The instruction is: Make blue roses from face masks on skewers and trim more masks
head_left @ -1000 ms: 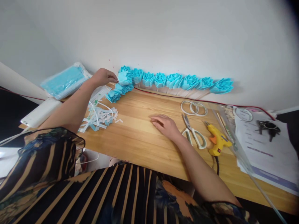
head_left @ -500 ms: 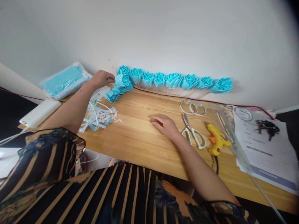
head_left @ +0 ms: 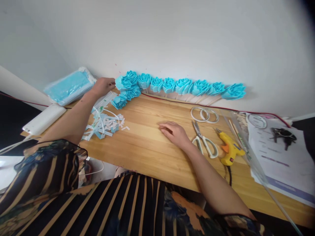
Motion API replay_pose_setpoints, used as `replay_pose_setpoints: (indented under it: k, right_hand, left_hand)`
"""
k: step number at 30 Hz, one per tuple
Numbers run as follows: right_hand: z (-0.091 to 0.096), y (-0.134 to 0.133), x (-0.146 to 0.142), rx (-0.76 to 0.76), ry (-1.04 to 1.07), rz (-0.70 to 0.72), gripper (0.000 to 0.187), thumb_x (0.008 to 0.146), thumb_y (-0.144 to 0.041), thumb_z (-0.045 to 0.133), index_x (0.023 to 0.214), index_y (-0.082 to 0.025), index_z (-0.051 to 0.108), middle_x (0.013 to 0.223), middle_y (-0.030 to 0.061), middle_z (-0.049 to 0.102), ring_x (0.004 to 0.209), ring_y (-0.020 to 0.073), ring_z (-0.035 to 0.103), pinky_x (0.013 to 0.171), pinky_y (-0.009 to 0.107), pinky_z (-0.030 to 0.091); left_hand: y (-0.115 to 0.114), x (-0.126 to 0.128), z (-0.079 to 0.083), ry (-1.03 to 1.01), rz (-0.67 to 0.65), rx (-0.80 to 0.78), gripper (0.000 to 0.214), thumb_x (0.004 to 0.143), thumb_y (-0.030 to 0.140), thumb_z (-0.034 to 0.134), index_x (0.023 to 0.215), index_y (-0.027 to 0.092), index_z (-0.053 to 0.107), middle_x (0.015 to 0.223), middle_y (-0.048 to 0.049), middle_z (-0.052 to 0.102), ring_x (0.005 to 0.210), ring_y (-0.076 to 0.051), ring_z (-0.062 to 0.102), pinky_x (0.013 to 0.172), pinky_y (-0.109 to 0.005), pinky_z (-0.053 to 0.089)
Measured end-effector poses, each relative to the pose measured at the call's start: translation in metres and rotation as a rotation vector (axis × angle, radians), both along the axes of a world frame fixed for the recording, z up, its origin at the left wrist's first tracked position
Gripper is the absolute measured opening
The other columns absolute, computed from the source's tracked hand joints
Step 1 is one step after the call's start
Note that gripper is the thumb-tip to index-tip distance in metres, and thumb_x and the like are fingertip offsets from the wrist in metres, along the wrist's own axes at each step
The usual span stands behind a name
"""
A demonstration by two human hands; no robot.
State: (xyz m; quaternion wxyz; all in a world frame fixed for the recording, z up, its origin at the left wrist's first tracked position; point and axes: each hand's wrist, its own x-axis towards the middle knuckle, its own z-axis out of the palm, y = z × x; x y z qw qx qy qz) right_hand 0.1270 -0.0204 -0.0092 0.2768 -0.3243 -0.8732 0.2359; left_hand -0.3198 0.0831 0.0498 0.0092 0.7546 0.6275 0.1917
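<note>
My left hand (head_left: 102, 86) reaches to the back left of the wooden table (head_left: 147, 144) and pinches a blue paper flower (head_left: 122, 82) at the left end of a row of blue paper flowers (head_left: 182, 86) leaning against the wall. A few more blue flowers (head_left: 123, 98) lie just below it. My right hand (head_left: 174, 132) rests flat on the table, fingers stretched out, holding nothing, just left of the white-handled scissors (head_left: 204, 140).
Paper scraps (head_left: 103, 124) lie left of centre. A pack of blue masks (head_left: 69, 86) sits at the back left. Two tape rings (head_left: 204, 114), a yellow glue gun (head_left: 229, 147), wooden sticks and a plastic sleeve with papers (head_left: 278, 154) lie on the right.
My left hand has drawn the blue flower a little to the left along the wall. My right hand has stayed flat on the table.
</note>
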Motion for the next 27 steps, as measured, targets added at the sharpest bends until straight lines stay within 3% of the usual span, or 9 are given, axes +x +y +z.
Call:
replay_pose_setpoints:
  k: [9,17,22,27]
  right_hand:
    - [0.001,0.000,0.000,-0.012,0.003,0.004,0.023,0.096,-0.025,0.058,0.114,-0.026,0.071,0.106,0.0050,0.079,0.101,0.0222,0.072,0.092,0.041,0.056]
    - [0.000,0.000,0.000,-0.004,-0.008,0.001,0.022,0.096,-0.026,0.057,0.113,-0.026,0.071,0.111,0.0050,0.078,0.102,0.0227,0.072,0.093,0.043,0.055]
    - [0.000,0.001,0.000,-0.009,-0.002,0.006,0.023,0.096,-0.026,0.057,0.115,-0.025,0.071,0.108,0.0054,0.079,0.102,0.0224,0.072,0.093,0.041,0.055]
    - [0.000,0.001,0.001,-0.009,-0.010,0.001,0.024,0.096,-0.025,0.057,0.116,-0.025,0.071,0.108,0.0055,0.079,0.101,0.0218,0.072,0.092,0.040,0.055]
  left_hand:
    - [0.005,-0.001,-0.003,0.037,0.012,-0.024,0.031,0.090,0.033,0.051,0.102,0.016,0.073,0.094,-0.0070,0.074,0.087,-0.021,0.062,0.075,-0.029,0.039]
    - [-0.004,-0.016,-0.010,0.056,0.063,0.012,0.037,0.093,0.040,0.045,0.100,0.017,0.073,0.088,-0.0062,0.073,0.090,-0.021,0.062,0.076,-0.031,0.038]
    - [-0.001,-0.008,-0.011,0.053,0.045,0.017,0.037,0.093,0.037,0.045,0.104,0.014,0.073,0.097,-0.0087,0.074,0.095,-0.023,0.063,0.077,-0.030,0.038]
    - [0.006,0.002,-0.014,0.059,0.057,0.023,0.029,0.090,0.031,0.048,0.098,0.019,0.073,0.096,-0.0085,0.075,0.091,-0.023,0.065,0.077,-0.029,0.040]
